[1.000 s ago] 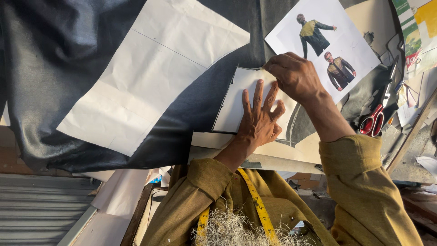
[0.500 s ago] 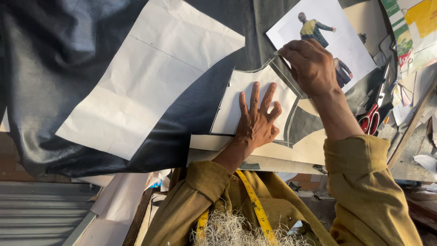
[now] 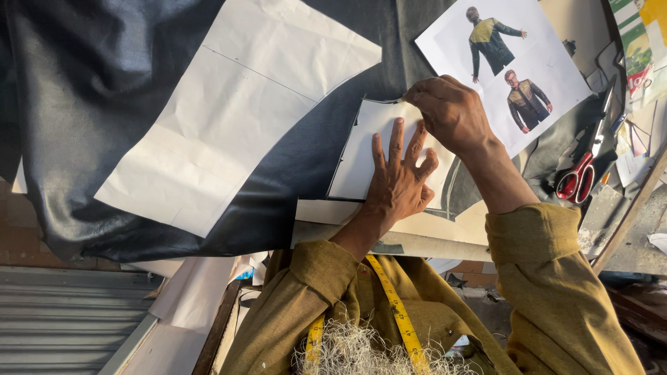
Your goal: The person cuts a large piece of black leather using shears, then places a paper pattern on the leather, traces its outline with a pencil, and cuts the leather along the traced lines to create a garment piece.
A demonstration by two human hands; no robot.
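A small white paper pattern lies on black leather spread over the work table. My left hand presses flat on this pattern with its fingers spread. My right hand rests at the pattern's top right edge, fingers curled together with the tips on the edge. Anything pinched in those fingers is hidden. A larger white paper pattern lies on the leather to the left.
A printed sheet with two pictures of a jacket lies at the upper right. Red-handled scissors lie right of my right forearm. A yellow tape measure hangs over my olive shirt. The table edge runs under my wrists.
My right hand has slid left along the small pattern's top edge, off the printed sheet. My left hand has stayed pressed on the pattern.
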